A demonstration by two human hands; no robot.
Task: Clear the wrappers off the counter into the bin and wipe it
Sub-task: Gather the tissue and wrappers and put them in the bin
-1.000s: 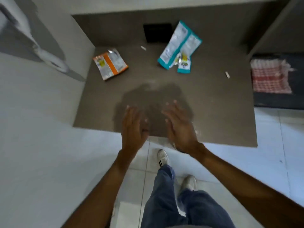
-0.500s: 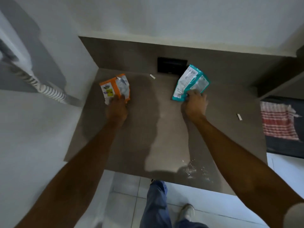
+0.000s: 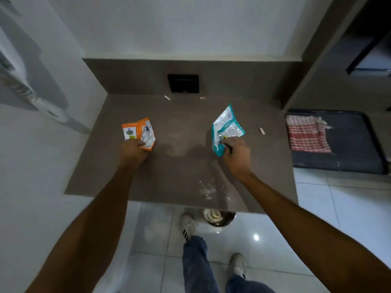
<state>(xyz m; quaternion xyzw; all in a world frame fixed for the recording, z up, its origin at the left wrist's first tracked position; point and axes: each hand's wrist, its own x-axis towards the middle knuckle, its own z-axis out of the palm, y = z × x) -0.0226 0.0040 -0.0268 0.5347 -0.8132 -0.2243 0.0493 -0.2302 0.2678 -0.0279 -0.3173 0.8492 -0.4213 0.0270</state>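
My left hand (image 3: 132,149) is closed on the near edge of the orange wrapper (image 3: 139,133), and my right hand (image 3: 235,152) is closed on the lower end of the teal wrapper (image 3: 226,129); both wrappers stick up past my fingers toward the back wall, over the middle of the counter (image 3: 179,166). The orange one is crumpled foil with a white panel and a small printed label, folded roughly square. The teal one is longer and creased, with a shiny silvery face and bright teal borders, tilted to the right. The counter is a flat brown slab with a matt, stone-like surface. On it, toward its near edge and just below my right wrist, lies a patch of white crumbs or powder (image 3: 208,188). Three small pale scraps also lie on the counter: one (image 3: 167,97) and another (image 3: 202,97) at its back edge below a dark wall plate (image 3: 183,83), and one (image 3: 262,131) to the right of the teal wrapper. Under the counter's near edge a round shiny metal bin (image 3: 219,217) shows on the glossy white floor tiles. Right of the counter, a red-and-white checked cloth (image 3: 307,134) lies on a dark surface.
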